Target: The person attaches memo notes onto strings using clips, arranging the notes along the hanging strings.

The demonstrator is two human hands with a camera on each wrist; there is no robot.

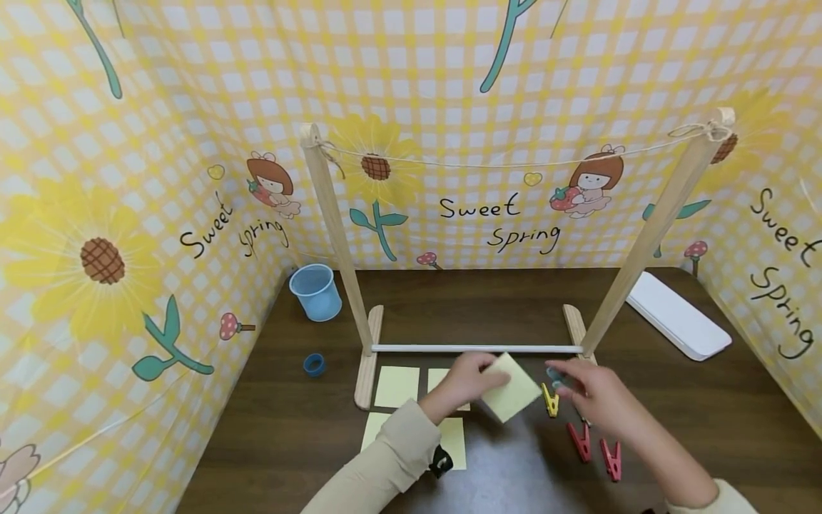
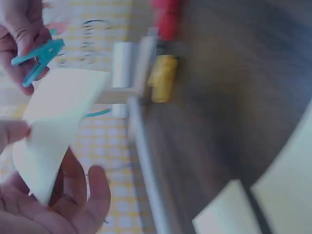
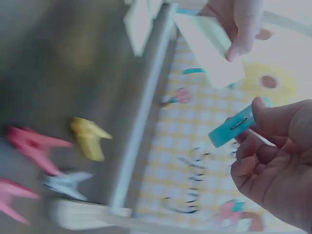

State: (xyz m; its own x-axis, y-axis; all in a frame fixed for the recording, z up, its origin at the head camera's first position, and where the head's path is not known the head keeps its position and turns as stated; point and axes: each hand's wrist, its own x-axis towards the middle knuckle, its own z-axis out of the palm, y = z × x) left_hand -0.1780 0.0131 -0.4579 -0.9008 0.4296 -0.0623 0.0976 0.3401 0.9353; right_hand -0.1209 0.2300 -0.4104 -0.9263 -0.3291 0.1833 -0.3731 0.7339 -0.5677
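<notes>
My left hand (image 1: pixel 464 382) pinches a pale yellow paper square (image 1: pixel 514 400) between thumb and fingers, raised above the table in front of the wooden stand (image 1: pixel 655 228). In the left wrist view the paper (image 2: pixel 61 105) tilts and bends slightly. To its right, my right hand (image 1: pixel 604 400) pinches a teal clothespin (image 3: pixel 239 126) with thumb and fingers. The clothespin stays apart from the paper in the right wrist view. Below the right hand lie a yellow clothespin (image 1: pixel 550 401) and two red ones (image 1: pixel 579 442). A pale grey clothespin (image 3: pixel 68 184) shows beside them.
Several yellow paper squares (image 1: pixel 397 387) lie left of centre. A string (image 1: pixel 462 165) spans the stand's posts, with a white bar (image 1: pixel 475 348) low between them. A blue cup (image 1: pixel 317 294) and blue ring (image 1: pixel 314 365) stand left; a white case (image 1: pixel 681 318) lies right.
</notes>
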